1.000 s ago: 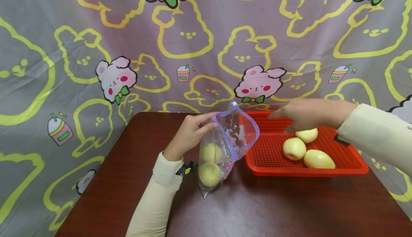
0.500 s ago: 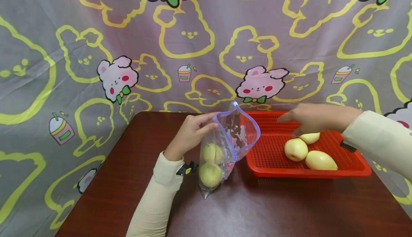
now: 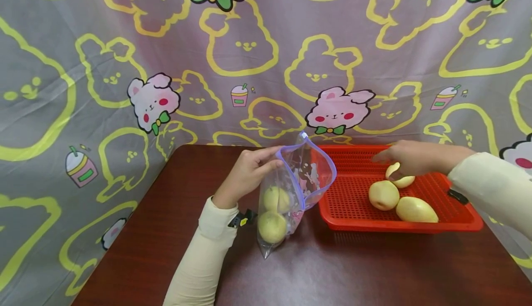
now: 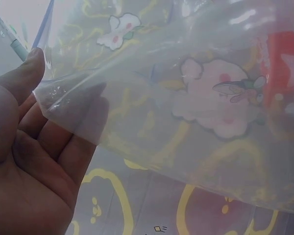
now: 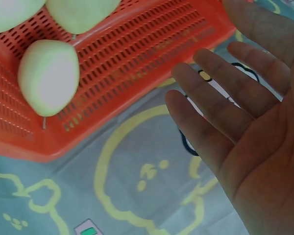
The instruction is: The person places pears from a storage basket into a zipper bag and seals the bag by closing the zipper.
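Observation:
My left hand (image 3: 245, 172) pinches the rim of a clear zip bag (image 3: 293, 183) with a purple edge; the bag stands with its mouth spread toward the right. Inside it, one pear (image 3: 272, 227) lies below another pear (image 3: 276, 199). In the left wrist view, the thumb and fingers (image 4: 32, 73) hold the plastic between them. My right hand (image 3: 415, 157) hovers over a red basket (image 3: 395, 225), fingers extended and holding nothing. Below it are three pale yellow pears: a front-left pear (image 3: 383, 195), a front-right pear (image 3: 417, 209) and a rear pear (image 3: 405, 181), which the hand partly covers.
A dark red-brown table (image 3: 145, 241) carries the bag and the basket. Behind it hangs a grey curtain (image 3: 257, 29) printed with cartoon animals, close to the table's back edge. The basket's side stands just right of the bag.
My right hand has moved to the right and slightly lower over the basket, toward the rear pear. The left hand and bag stay nearly in place.

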Motion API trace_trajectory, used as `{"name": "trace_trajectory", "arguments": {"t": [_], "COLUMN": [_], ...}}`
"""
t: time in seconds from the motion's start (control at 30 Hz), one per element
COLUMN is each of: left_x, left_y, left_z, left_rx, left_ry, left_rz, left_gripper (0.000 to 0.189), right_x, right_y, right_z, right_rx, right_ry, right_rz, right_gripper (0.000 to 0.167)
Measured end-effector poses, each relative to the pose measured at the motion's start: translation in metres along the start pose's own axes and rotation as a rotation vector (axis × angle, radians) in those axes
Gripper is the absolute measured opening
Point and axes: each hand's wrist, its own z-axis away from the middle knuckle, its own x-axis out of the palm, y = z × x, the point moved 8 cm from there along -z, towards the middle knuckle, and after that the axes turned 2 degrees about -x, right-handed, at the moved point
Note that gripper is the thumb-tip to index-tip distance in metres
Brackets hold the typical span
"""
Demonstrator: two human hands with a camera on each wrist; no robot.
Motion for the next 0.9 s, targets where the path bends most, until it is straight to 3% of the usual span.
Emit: {"name": "trace_trajectory", "arguments": {"t": [0.37,0.9], "left_x": [-0.001,-0.001], "left_y": [0.000,-0.001], "left_z": [0.000,0.000], "left_rx": [-0.006,0.004], "left_ry": [-0.001,0.002], "left_rz": [-0.001,0.008], "left_gripper": [0.034,0.033], "right_x": [0.017,0.051], "right_y": [0.016,0.023], "right_z": [0.000,-0.001], "right_rx": [0.033,0.062], "right_ry": [-0.055,-0.129], "right_rz": [-0.081,-0.199], "right_gripper": [0.051,0.055]}}
